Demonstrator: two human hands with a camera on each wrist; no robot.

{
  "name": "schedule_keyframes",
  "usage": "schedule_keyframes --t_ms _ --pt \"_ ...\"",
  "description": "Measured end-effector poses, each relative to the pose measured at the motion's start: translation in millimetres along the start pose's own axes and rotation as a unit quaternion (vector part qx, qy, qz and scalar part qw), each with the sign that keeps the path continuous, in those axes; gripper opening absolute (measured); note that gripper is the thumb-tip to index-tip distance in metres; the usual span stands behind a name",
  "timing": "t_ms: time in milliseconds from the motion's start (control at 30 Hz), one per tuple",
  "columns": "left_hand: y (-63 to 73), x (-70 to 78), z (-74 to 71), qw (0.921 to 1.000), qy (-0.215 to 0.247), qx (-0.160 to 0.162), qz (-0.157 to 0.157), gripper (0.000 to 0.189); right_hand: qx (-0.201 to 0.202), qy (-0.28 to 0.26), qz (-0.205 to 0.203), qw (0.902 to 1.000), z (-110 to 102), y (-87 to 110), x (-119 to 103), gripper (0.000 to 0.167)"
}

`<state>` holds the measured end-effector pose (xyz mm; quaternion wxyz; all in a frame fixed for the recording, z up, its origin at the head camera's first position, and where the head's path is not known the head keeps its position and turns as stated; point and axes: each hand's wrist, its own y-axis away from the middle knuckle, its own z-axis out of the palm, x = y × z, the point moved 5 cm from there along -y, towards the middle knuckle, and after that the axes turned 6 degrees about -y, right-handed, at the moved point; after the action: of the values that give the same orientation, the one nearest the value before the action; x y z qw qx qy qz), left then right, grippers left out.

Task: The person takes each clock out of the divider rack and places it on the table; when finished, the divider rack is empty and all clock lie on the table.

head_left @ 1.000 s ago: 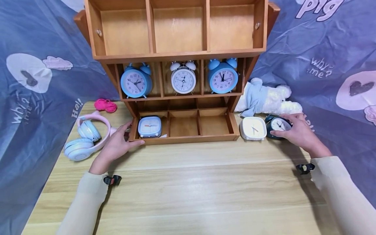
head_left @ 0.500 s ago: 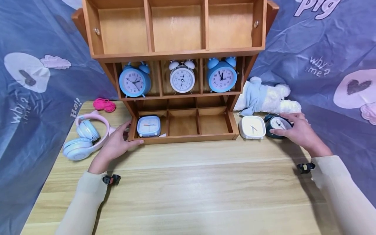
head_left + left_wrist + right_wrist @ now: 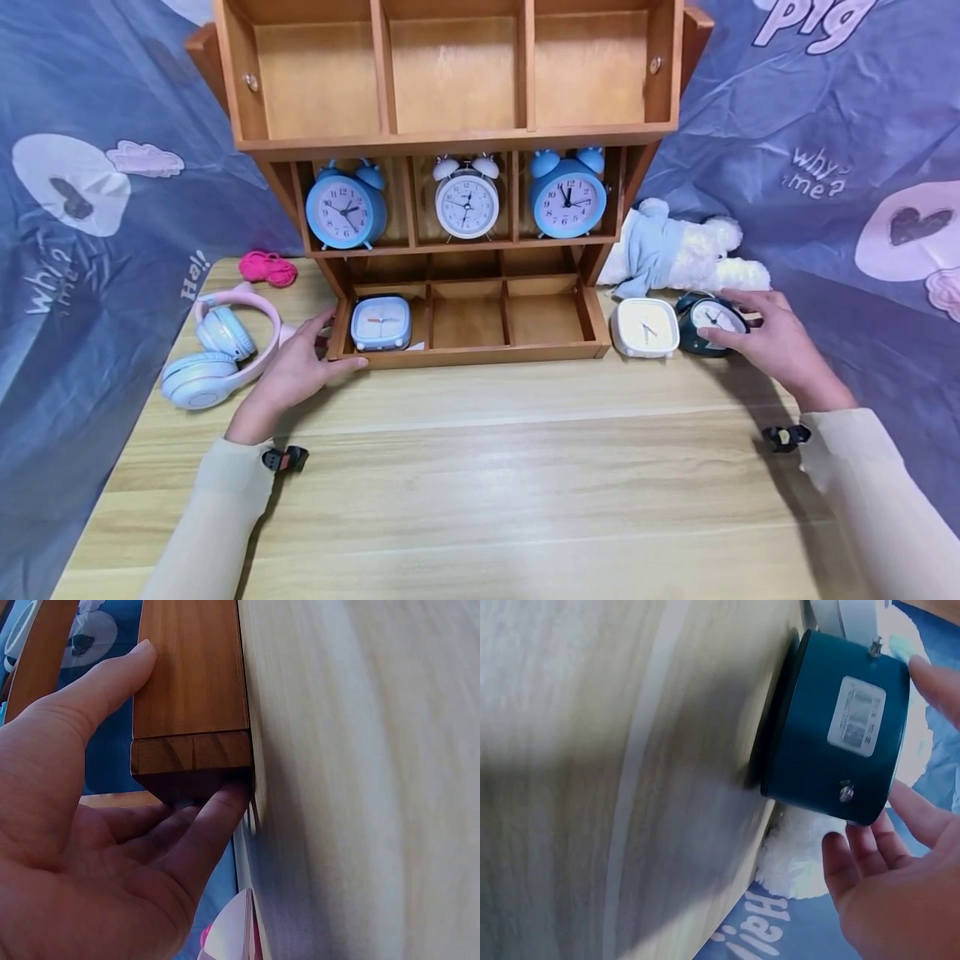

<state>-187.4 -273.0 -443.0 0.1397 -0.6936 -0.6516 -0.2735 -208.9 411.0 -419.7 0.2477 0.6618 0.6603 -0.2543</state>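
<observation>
At the lower left corner of the wooden shelf [image 3: 480,357], my left hand [image 3: 294,371] grips the frame. Its thumb lies along the front board [image 3: 193,671], with the other fingers bent round the side. My right hand [image 3: 776,342] is spread at the right side of a dark green alarm clock [image 3: 697,337], which lies face up on the table. In the right wrist view, the thumb and a finger are at the rim of the clock [image 3: 817,727]; firm contact cannot be told. A white square clock [image 3: 647,327] lies just left of it.
A blue square clock [image 3: 381,323] sits in the lower left compartment. Two blue alarm clocks [image 3: 347,212] and a white one [image 3: 467,207] stand in the middle row. Headphones [image 3: 201,382] and pink yarn [image 3: 267,269] lie left; a white plush toy [image 3: 693,254] lies right.
My right hand has shifted slightly to the right, uncovering more of the green clock. The clock stays about where it was, and my left hand keeps its hold on the shelf.
</observation>
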Motion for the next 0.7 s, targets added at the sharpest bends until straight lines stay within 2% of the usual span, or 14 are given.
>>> schedule_keyframes --t_ms 167,333,700 --pt "-0.5 0.0 0.5 1.0000 -0.002 0.000 -0.001 0.119 0.031 -0.012 0.001 0.9995 0 4.6 -8 0.087" --pt "-0.4 -0.2 0.5 1.0000 -0.003 0.002 0.001 0.119 0.053 -0.033 -0.007 0.9980 6 7.4 -26 0.083" --pt "-0.2 0.1 0.3 1.0000 -0.006 0.002 0.003 0.119 0.038 -0.096 -0.074 0.9919 33 16.0 -73 0.077"
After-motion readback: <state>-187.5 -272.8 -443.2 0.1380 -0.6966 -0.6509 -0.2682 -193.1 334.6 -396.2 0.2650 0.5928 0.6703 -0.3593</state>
